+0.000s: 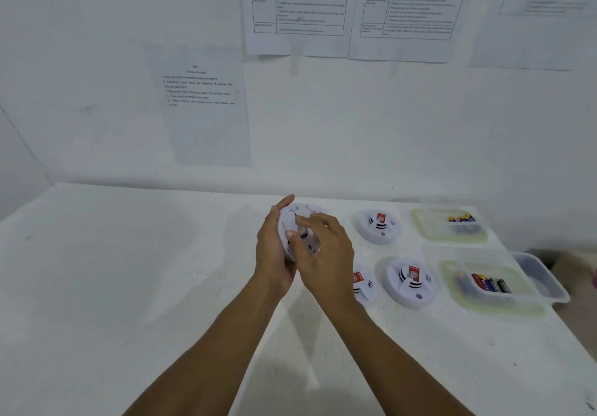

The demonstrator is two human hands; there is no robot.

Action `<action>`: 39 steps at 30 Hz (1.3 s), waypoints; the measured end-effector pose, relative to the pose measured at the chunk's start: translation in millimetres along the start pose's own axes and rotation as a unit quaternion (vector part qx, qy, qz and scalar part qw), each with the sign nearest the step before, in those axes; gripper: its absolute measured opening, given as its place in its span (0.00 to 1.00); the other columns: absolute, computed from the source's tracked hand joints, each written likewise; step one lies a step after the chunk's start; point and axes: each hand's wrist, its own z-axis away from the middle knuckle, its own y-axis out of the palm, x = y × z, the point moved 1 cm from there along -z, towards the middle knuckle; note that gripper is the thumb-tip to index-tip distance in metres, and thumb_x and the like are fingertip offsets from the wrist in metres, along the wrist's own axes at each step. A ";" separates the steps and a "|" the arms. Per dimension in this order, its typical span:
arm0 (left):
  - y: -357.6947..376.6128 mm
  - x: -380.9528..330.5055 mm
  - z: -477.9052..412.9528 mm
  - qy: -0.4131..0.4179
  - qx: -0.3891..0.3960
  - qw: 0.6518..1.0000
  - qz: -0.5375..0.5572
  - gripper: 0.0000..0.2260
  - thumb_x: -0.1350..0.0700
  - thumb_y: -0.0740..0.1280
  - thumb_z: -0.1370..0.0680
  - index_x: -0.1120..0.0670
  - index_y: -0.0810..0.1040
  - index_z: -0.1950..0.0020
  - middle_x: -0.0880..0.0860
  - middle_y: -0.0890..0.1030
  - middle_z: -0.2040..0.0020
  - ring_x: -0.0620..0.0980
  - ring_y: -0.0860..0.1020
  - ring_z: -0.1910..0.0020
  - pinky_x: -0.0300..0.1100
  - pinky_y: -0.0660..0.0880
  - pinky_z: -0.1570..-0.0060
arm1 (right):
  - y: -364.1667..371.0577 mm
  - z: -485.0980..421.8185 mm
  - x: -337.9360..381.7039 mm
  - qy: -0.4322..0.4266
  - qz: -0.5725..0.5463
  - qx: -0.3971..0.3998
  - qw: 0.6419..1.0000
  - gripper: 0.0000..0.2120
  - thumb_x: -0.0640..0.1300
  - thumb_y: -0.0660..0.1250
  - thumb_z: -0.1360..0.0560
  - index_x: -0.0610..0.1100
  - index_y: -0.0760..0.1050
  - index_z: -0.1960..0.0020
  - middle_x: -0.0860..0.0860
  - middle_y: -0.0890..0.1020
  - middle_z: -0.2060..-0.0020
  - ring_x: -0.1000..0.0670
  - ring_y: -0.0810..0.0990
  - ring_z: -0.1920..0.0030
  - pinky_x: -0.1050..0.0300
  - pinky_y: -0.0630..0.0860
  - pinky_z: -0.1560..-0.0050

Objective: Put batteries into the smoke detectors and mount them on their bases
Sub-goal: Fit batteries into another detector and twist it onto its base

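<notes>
Single wall sheet (200, 105): short heading over numbered lines, wording too blurred to read. Left tabled sheet (298, 2) and right tabled sheet (410, 2): ruled rows of small print, illegible. Far smoke detector (378, 233) and near smoke detector (407, 289): red label with round emblem, lettering unreadable, sound-wave sign just beside. Batteries (491, 284): coloured wrappers, brand print illegible.

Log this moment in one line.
left hand: holds round white plastic smoke detector | right hand: fingers at its back, grasp unclear | table: three more detectors, two clear battery tubs
</notes>
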 end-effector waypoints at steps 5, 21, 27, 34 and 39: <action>1.3 2.8 3.8 0.027 -0.007 0.999 -0.036 0.14 0.48 0.58 0.18 0.49 0.81 0.40 0.55 0.85 0.46 0.56 0.82 0.45 0.53 0.78 0.41 | 7.8 2.9 4.2 0.043 0.011 -0.019 0.999 0.28 0.65 0.55 0.27 0.49 0.79 0.40 0.50 0.81 0.40 0.49 0.79 0.41 0.52 0.75 0.38; -0.2 -27.6 4.4 0.087 -0.003 0.962 -0.259 0.19 0.33 0.49 0.23 0.39 0.72 0.42 0.45 0.80 0.44 0.49 0.79 0.42 0.58 0.77 0.42 | -12.1 -20.6 18.2 0.243 -0.272 0.099 0.926 0.21 0.57 0.67 0.24 0.62 0.70 0.32 0.54 0.80 0.42 0.52 0.81 0.45 0.51 0.84 0.54; -7.4 -34.4 6.8 0.141 0.058 0.929 -0.338 0.19 0.42 0.51 0.17 0.45 0.63 0.28 0.42 0.72 0.33 0.40 0.74 0.38 0.38 0.73 0.41 | -20.6 -14.5 4.6 0.282 -0.367 0.127 0.877 0.20 0.40 0.70 0.25 0.54 0.74 0.36 0.49 0.78 0.38 0.46 0.81 0.44 0.49 0.84 0.58; -46.5 -29.9 17.1 0.111 0.118 0.914 -0.371 0.20 0.57 0.72 0.24 0.48 0.75 0.33 0.46 0.79 0.37 0.49 0.80 0.42 0.46 0.79 0.43 | -35.7 -4.9 -16.2 0.199 -0.374 0.151 0.893 0.17 0.36 0.69 0.24 0.49 0.74 0.39 0.47 0.82 0.44 0.44 0.83 0.46 0.49 0.83 0.56; -50.5 -28.9 23.0 0.136 0.111 0.902 -0.394 0.21 0.59 0.74 0.26 0.49 0.77 0.34 0.49 0.81 0.39 0.49 0.82 0.47 0.42 0.80 0.48 | -32.6 3.2 -23.6 0.096 -0.182 0.158 0.966 0.22 0.42 0.76 0.30 0.55 0.74 0.40 0.55 0.80 0.44 0.49 0.82 0.48 0.51 0.84 0.55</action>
